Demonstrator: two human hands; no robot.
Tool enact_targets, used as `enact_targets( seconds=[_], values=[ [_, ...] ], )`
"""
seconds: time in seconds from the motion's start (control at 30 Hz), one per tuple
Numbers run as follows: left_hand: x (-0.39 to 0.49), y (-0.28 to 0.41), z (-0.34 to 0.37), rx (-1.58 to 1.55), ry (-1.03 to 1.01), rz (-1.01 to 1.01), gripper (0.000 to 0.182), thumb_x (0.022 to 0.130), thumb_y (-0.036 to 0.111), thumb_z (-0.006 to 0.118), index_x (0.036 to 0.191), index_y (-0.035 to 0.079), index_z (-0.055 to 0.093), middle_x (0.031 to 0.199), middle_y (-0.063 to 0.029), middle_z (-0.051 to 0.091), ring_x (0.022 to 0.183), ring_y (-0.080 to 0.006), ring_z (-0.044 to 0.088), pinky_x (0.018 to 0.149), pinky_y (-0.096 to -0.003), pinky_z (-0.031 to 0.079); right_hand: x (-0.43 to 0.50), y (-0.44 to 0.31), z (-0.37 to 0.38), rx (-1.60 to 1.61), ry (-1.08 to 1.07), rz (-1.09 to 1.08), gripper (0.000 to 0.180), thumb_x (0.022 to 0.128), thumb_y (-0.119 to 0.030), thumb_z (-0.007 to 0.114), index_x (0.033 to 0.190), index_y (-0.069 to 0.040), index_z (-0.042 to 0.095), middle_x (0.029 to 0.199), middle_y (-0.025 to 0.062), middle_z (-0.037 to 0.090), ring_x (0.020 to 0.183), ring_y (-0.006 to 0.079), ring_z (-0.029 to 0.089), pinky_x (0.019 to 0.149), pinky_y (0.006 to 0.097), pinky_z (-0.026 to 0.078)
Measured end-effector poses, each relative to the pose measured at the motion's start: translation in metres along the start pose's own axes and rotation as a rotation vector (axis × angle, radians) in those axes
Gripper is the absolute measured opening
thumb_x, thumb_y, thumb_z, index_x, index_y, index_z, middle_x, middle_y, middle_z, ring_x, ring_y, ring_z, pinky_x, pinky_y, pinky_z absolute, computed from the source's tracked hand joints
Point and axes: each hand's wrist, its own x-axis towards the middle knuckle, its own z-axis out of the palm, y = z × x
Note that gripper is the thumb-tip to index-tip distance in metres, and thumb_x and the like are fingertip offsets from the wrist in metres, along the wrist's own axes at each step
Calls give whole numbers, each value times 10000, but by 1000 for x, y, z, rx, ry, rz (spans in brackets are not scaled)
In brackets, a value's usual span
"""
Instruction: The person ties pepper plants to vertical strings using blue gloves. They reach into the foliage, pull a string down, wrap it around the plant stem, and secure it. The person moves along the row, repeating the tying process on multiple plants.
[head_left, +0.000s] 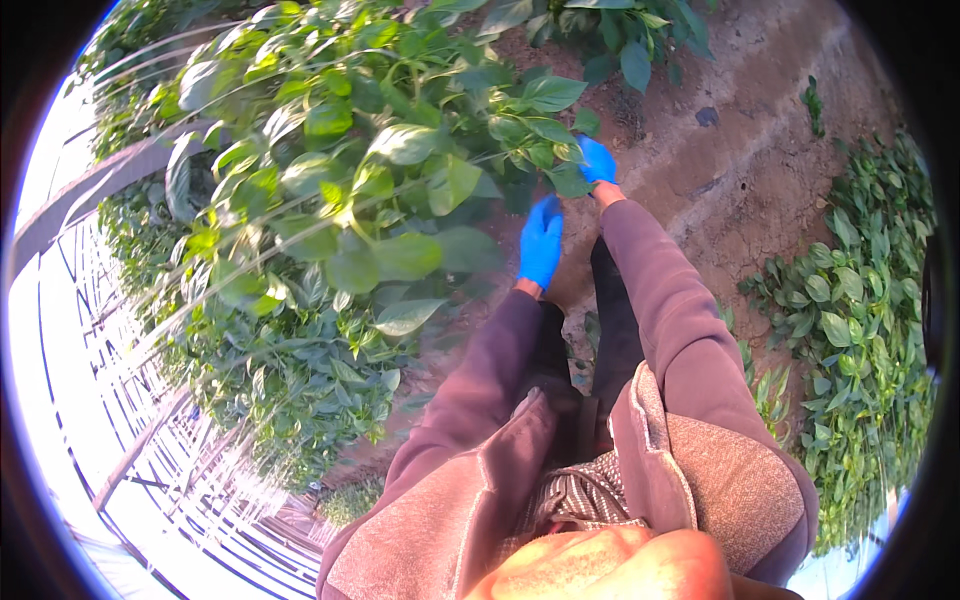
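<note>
A blue glove covers my left hand (541, 244), which is beside the lower leaves of a tall leafy plant (405, 180), over the soil. Its fingertips are blurred, and I cannot make out anything held in them. Farther forward and to the right, my right hand (598, 160), in a matching blue glove, is at the plant's outer foliage. Green leaves (568, 178) partly cover its fingers, so whether it grips a stem or leaf is hidden. Both forearms reach forward in purplish-brown sleeves.
Thin strings (300, 244) run slantwise across the foliage on the left. Bare, uneven soil (720, 180) forms a path on the right, with another row of leafy plants (862, 330) beyond it. A pale post (105, 176) and a bright framed structure (97, 360) stand at far left.
</note>
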Motion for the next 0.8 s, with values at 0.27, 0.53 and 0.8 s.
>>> enact_targets(
  seconds=[0.27, 0.53, 0.8],
  values=[
    [-187, 29, -107, 206, -407, -93, 299, 988, 183, 621, 1245, 47, 695, 1110, -114, 752, 1014, -195, 719, 914, -352, 557, -94, 139, -25, -586, -197, 114, 285, 916, -275, 630, 968, -40, 783, 1046, 226, 726, 969, 402, 721, 823, 519, 575],
    [-369, 21, -266, 192, -51, -20, 277, 991, 195, 618, 1230, 85, 704, 1121, -118, 752, 1039, -227, 724, 927, -359, 554, -332, 0, -27, 538, -169, 465, 249, 952, -226, 633, 1112, -80, 755, 811, 66, 722, 604, 159, 640, 513, 279, 473],
    [-451, -82, -373, -168, 128, -44, 247, 1011, 99, 576, 1212, 10, 690, 1077, -84, 731, 960, -169, 702, 868, -323, 581, -368, -350, 30, 449, -150, -185, 645, 926, -322, 776, 1447, -21, 543, 1165, 86, 707, 922, 127, 668, 727, 287, 541]
  ],
)
